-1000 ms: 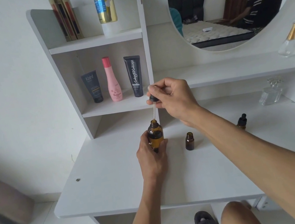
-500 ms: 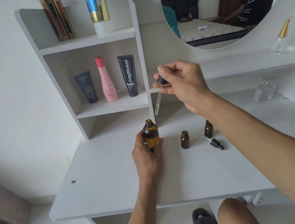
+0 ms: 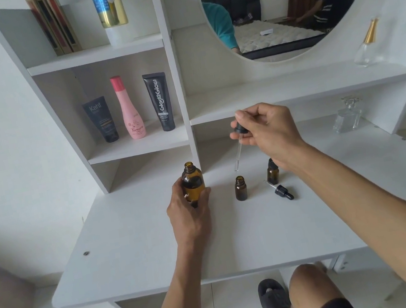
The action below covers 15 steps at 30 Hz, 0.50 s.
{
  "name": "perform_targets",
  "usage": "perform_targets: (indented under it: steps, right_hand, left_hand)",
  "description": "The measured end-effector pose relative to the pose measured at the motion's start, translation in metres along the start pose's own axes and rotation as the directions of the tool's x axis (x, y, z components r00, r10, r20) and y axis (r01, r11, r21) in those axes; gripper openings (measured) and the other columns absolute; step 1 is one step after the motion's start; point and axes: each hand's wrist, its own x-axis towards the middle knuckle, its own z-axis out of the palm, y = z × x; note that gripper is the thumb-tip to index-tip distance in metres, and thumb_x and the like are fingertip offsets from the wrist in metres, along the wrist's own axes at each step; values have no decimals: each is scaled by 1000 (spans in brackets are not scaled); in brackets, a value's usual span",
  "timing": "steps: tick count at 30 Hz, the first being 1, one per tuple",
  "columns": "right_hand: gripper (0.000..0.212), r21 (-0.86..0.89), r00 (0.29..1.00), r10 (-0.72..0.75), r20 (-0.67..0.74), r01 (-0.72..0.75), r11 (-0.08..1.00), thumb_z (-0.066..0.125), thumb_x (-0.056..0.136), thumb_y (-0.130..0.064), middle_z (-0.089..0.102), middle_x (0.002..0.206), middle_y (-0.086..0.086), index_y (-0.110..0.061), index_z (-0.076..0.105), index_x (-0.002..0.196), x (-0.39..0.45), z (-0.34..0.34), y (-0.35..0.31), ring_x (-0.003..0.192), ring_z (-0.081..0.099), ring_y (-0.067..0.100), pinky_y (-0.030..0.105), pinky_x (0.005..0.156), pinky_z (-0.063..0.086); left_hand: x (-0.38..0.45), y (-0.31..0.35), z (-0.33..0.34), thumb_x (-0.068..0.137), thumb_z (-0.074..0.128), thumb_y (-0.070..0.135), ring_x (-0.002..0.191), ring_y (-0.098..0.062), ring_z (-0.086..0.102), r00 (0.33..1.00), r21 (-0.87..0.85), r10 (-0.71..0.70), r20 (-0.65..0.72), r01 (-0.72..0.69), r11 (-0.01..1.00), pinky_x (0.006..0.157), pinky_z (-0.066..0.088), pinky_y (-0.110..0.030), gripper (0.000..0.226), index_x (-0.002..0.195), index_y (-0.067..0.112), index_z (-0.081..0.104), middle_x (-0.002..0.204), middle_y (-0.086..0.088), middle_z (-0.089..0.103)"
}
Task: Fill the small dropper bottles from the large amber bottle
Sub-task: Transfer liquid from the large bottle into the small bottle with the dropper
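The left hand (image 3: pixel 188 210) wraps its fingers and thumb around the lower body of the large amber bottle (image 3: pixel 193 185), which stands upright and uncapped on the white table (image 3: pixel 139 262), toward the back edge and just in front of the shelf unit's (image 3: pixel 175 77) upright divider. The bottle's open neck shows above the hand.

The right hand (image 3: pixel 266 129) is raised above the table, to the right of the big bottle. Its thumb and fingertips pinch the black bulb and collar of a dropper (image 3: pixel 238 144); the other fingers are curled in. The glass pipette hangs down, slightly tilted, and its tip is just above the open mouth of a small amber bottle (image 3: pixel 240 188), not touching it. Whether the pipette carries liquid is too fine to tell.

That small bottle stands upright and uncapped near the middle of the table, apart from the large one. A 2nd small bottle (image 3: pixel 272 172), with a black cap on, stands just to its right and a little further back, partly behind the right wrist. A loose black dropper cap (image 3: pixel 281 191) lies on its side on the table in front of that 2nd bottle, its pipette pointing back towards it.

On the lower shelf stand 3 cosmetic containers: a dark tube (image 3: pixel 101 119), a pink bottle (image 3: pixel 128 108) and a black tube (image 3: pixel 160 101). A round mirror (image 3: pixel 278 4) hangs above the back ledge.
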Motion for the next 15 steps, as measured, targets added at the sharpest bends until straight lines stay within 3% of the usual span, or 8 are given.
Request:
perform_targets:
  steps: [3,12,15]
  right_hand:
    - [13,-6,1000,2,4,-2,1000,66,96,-20,74,97,15,-8,68,96,-2,-2,3,74,76,20,29,71,60]
    - [9,-28,1000,7,9,-7,1000,65,97,-19,74,100,18,-13,68,92,-5,-3,11,76,76,21,38,81,60]
    - [10,-31,1000,15,9,-14,999,66,96,-19,74,99,18,-13,68,90,-5,-1,14,78,77,24,42,83,60]
  left_hand:
    - [0,0,0,85,74,25,85,0,65,1000,9,6,0,-6,1000,69,47,-7,42,123,25,56,105,8,68]
    - [0,-2,0,85,74,25,83,-9,68,1000,10,20,-2,-20,1000,67,48,-11,40,120,26,57,101,9,67]
    - [1,-3,1,85,74,26,85,-11,69,1000,5,24,0,-24,1000,73,54,-20,39,120,27,56,101,9,68]
